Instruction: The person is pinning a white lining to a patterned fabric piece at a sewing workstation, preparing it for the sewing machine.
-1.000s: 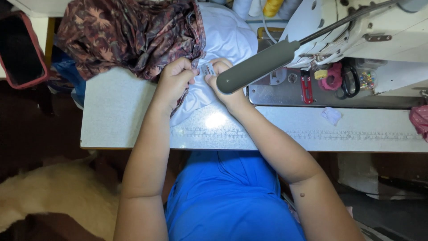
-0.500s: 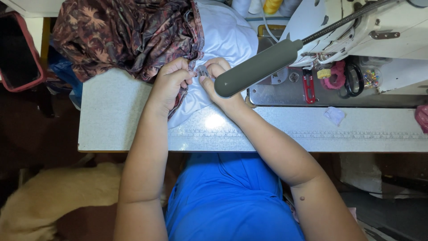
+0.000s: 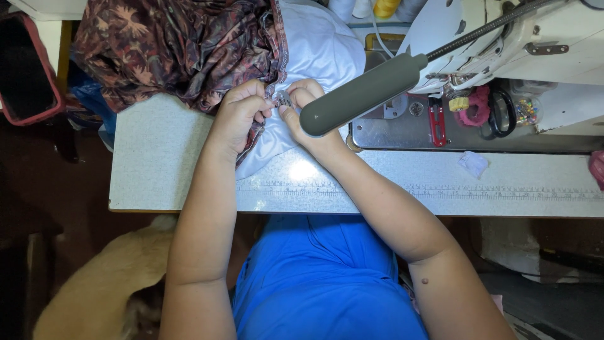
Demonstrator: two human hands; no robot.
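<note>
1. Left hand [image 3: 236, 116] and right hand [image 3: 308, 110]: both grips pinched narrow on the seam edge [image 3: 281, 99], upper centre of frame.
2. Patterned brown fabric [image 3: 170, 44] and white lining [image 3: 314, 50] bunched on worktop [image 3: 157, 170].
3. Clear jar [image 3: 527, 108], right: small coloured bits inside.

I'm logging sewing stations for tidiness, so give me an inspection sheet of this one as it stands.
Surface: pale speckled table with a ruled front edge, lit by a grey lamp head.
Job's things: patterned brown fabric with white lining, bunched at the table's back.
Clutter: red snips, black scissors, pink item, small white scrap by the sewing machine.
Fingers: left hand and right hand pinch the fabric's seam together.
Cables: nothing seen.
Surroundings: tan furry shape on the floor, red-rimmed dark object at left.
</note>
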